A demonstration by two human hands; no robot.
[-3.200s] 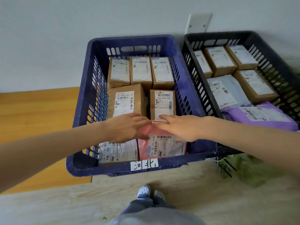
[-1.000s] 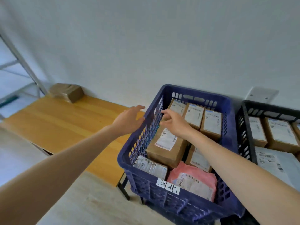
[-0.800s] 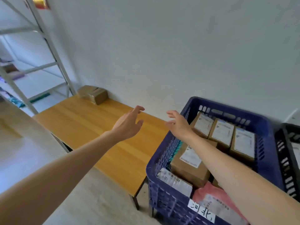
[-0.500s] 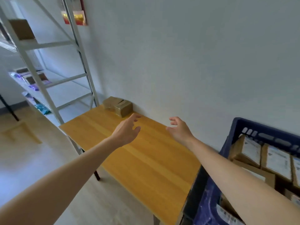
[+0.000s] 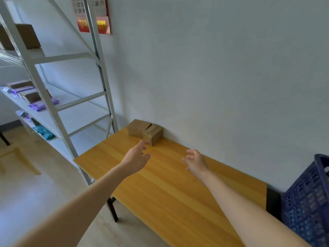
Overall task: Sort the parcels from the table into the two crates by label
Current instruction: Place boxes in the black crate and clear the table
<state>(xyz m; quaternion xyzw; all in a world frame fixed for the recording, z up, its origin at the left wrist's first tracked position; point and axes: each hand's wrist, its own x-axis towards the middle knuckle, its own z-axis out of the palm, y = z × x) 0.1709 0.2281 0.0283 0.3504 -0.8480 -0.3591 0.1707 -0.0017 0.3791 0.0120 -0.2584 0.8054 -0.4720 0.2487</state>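
We see a counter (image 5: 169, 193) of honey-coloured wood grain, smooth with a soft sheen. The parcels (image 5: 153, 134) on it are brown cardboard, matt, and the nearer one shows a glossy taped edge. The crate (image 5: 309, 202) is dark blue plastic lattice, dull. We read the rack (image 5: 99, 56) as pale painted metal, the wall (image 5: 222, 68) as matt paint, and the floor (image 5: 35, 193) as light wood-look boards.

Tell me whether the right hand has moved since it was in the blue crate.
Yes. The right hand has left the blue crate and moved left, now open above the wooden table, short of the cardboard boxes.
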